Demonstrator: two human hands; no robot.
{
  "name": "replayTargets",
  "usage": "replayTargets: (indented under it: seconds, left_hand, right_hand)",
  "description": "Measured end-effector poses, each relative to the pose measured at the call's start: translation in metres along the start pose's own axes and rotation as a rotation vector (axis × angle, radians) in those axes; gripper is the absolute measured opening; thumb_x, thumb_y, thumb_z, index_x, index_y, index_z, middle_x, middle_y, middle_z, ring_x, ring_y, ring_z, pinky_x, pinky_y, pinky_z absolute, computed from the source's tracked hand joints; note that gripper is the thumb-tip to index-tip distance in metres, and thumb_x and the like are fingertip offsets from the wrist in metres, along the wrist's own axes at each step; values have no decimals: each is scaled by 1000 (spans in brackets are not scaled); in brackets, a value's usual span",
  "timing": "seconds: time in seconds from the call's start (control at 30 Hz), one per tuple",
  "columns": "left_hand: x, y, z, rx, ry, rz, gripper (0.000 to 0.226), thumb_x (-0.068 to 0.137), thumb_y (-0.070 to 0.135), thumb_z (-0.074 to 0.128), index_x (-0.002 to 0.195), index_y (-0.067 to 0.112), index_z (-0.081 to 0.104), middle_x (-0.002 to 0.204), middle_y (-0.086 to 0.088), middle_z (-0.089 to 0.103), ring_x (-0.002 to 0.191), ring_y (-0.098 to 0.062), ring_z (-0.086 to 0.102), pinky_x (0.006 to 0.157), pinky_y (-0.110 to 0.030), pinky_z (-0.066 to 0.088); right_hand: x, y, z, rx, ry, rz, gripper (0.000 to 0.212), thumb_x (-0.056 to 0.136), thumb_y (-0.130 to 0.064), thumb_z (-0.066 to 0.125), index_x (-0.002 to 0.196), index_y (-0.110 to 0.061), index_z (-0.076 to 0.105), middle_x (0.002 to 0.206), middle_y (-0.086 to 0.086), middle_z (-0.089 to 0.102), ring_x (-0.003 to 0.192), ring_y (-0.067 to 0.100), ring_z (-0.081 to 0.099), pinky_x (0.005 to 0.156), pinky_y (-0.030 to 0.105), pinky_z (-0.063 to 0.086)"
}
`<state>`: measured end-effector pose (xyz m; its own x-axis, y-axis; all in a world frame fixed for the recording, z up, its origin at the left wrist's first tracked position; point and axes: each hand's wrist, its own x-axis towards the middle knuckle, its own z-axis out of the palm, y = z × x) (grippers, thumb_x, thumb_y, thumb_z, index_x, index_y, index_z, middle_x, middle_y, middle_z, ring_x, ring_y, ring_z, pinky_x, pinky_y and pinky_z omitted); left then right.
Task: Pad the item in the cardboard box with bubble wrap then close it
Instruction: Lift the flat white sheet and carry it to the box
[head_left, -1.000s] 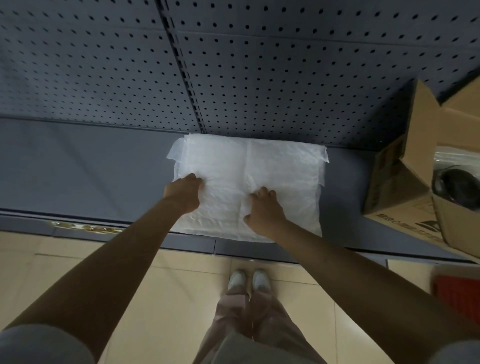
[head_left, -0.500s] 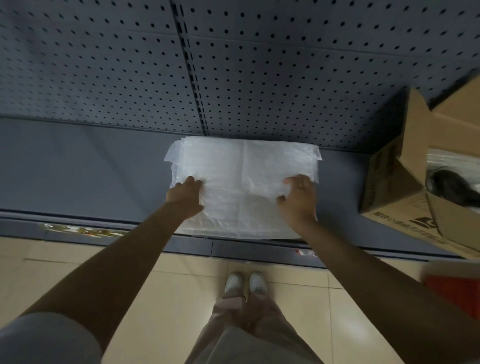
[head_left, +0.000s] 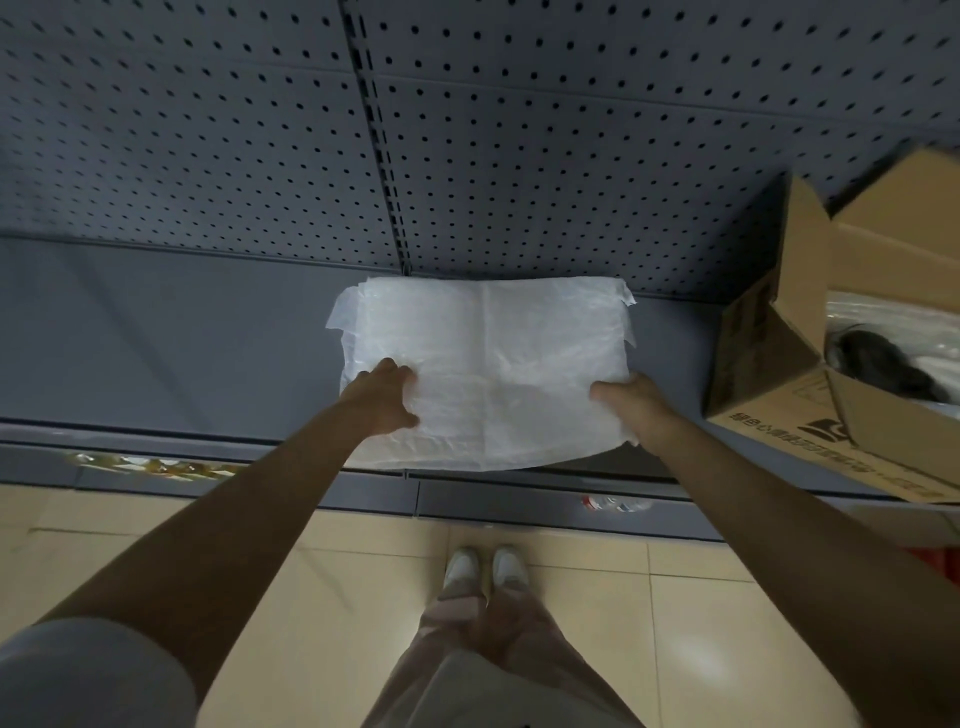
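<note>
Clamps curled fingers (head_left: 399, 374) of the left hand (head_left: 382, 399) on the left edge of the folded bubble wrap (head_left: 493, 364); pinches the right edge with the right hand (head_left: 631, 410), thumb on top. Rests the wrap on the grey shelf (head_left: 156, 338) before the pegboard (head_left: 519, 156), near right corner lifted. Has the open cardboard box (head_left: 763, 364) to the right on the same shelf, apart from the wrap, a dark item (head_left: 878, 361) inside.

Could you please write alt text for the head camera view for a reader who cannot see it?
A person's right hand grips the right edge of a folded white stack of bubble wrap on a grey shelf, while the left hand rests on its left side. An open cardboard box holding a dark item sits to the right.
</note>
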<state>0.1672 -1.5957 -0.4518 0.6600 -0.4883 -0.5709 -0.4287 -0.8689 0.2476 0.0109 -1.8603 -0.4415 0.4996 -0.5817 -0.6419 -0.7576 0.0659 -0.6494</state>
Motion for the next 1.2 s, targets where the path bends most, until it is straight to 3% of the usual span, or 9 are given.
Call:
replayTargets:
  seconds: [0.1, 0.23, 0.33, 0.5, 0.63, 0.8, 0.93, 1.07, 1.2]
  left_hand:
    - [-4, 9, 1, -93, -76, 28, 66, 81, 30, 73, 139, 19, 45, 139, -5, 41, 124, -28, 48, 103, -36, 42]
    - [-12, 23, 8, -301, -213, 94, 59, 83, 23, 72, 137, 17, 47, 139, -4, 45, 126, -22, 46, 103, -28, 38]
    - [-18, 29, 16, -462, -343, 124, 52, 86, 22, 69, 134, 18, 49, 137, -4, 51, 125, -19, 48, 104, -27, 40]
    - [-16, 5, 13, -466, -117, 75, 31, 90, 5, 61, 121, 3, 61, 126, -14, 59, 108, -20, 53, 78, -8, 41]
    - [-6, -40, -1, -463, 101, -151, 28, 95, 5, 48, 120, 3, 60, 128, -17, 57, 121, -34, 53, 108, -35, 38]
    - [-9, -67, -18, -316, 220, -337, 30, 96, 16, 44, 116, 3, 61, 122, -21, 61, 111, -37, 59, 98, -43, 47]
    - [-8, -50, -12, -163, 167, -228, 29, 97, 19, 42, 116, 5, 60, 120, -20, 62, 108, -37, 59, 93, -41, 48]
    - [-1, -24, -2, -19, 121, -106, 47, 98, 38, 43, 133, 7, 46, 131, -16, 56, 118, -34, 55, 96, -40, 45]
    - [5, -12, 1, -47, 85, -136, 59, 96, 42, 46, 143, 10, 32, 142, -13, 45, 128, -32, 47, 103, -42, 41]
  right_hand:
    - [-9, -27, -11, -134, -11, -94, 42, 82, -17, 64, 123, -12, 59, 119, 11, 64, 105, 30, 61, 89, 37, 53]
    - [-30, -70, -18, -278, 17, -259, 41, 87, -21, 60, 127, -14, 53, 114, 4, 58, 102, 24, 57, 80, 27, 45]
    - [-54, -93, -4, -578, 86, -424, 24, 87, -20, 56, 110, -14, 53, 106, 4, 58, 91, 19, 53, 71, 26, 42]
    - [-90, -91, 50, -1021, 157, -723, 25, 82, -10, 54, 106, -11, 50, 110, 9, 59, 104, 28, 52, 80, 33, 39]
    - [-97, -45, 95, -1136, -6, -810, 38, 83, -5, 51, 121, -7, 45, 122, 14, 54, 110, 31, 49, 91, 36, 38]
    - [-78, 13, 117, -1355, -165, -862, 58, 76, -5, 67, 129, -5, 46, 145, 18, 39, 126, 35, 43, 108, 43, 33]
    - [-62, 30, 104, -1464, -194, -879, 73, 39, -12, 88, 108, -10, 63, 138, 19, 52, 118, 36, 57, 101, 51, 43]
    - [-50, 35, 85, -1445, -287, -955, 62, 67, -24, 71, 125, -12, 52, 159, 13, 20, 144, 33, 23, 118, 54, 8]
    - [-44, 38, 66, -1308, -325, -980, 47, 82, -42, 52, 122, -17, 53, 161, 7, 12, 148, 28, 11, 120, 44, -2]
